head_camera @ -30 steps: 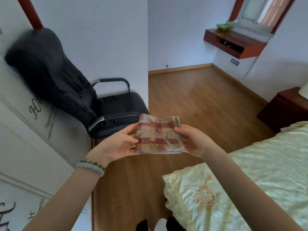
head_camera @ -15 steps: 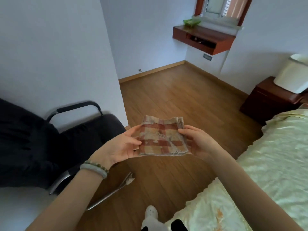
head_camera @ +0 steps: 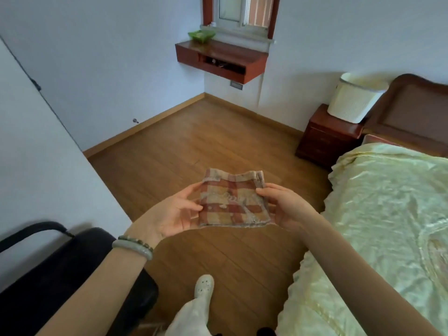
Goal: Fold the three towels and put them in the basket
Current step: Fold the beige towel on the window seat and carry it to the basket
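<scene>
left hand (head_camera: 175, 210) + right hand (head_camera: 282, 206) pinch folded towel (head_camera: 234, 202) by its side edges | basket (head_camera: 355, 100) well beyond right hand, on nightstand (head_camera: 327, 134) | carry level, keep both pinches so layers stay stacked

Towel (head_camera: 234, 202): red/yellow/cream plaid, worn, with a pale printed motif across the middle (can't read it). It's folded down to a small, roughly square pad. Stacked layer edges show at the far right corner, and the near edge is frayed. It's held in the air roughly flat, near edge slightly lower. Left hand (head_camera: 174, 214) pinches the left edge and right hand (head_camera: 286, 207) the right edge, thumbs on top.

Basket (head_camera: 354, 100): cream, textured walls, rounded-rectangular. It stands upright on the nightstand (head_camera: 324, 139), far right, well apart from the towel. Can't tell the contents.
</scene>
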A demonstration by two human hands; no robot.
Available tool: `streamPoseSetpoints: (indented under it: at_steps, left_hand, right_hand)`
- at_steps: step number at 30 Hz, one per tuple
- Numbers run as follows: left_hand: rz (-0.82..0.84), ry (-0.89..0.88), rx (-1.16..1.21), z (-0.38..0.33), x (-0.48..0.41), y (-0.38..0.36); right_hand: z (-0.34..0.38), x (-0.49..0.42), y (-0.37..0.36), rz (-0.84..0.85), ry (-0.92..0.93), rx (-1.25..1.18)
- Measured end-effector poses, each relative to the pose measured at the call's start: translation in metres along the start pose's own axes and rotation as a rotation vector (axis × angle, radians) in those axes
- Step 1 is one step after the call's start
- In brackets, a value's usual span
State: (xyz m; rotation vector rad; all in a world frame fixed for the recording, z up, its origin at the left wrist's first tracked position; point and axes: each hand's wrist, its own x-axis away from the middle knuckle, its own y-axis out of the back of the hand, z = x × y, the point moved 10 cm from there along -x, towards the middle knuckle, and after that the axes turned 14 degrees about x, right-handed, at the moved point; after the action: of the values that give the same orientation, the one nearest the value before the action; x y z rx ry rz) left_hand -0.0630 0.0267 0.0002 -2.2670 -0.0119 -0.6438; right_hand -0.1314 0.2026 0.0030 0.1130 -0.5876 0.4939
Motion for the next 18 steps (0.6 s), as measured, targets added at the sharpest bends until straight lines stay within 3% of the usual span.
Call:
streamPoseSetpoints:
  at_steps: [11, 18]
  left_hand:
    - [0.161, 0.155, -0.108, -0.139, -0.220, -0.061]
    - [0.229, 0.252, -0.156, -0.188, -0.336, -0.113]
  right_hand:
    - [0.123, -0.152, 0.108, -0.251, 0.046, -0.095]
    - [0.173, -0.221, 0.185, -0.353, 0.053, -0.204]
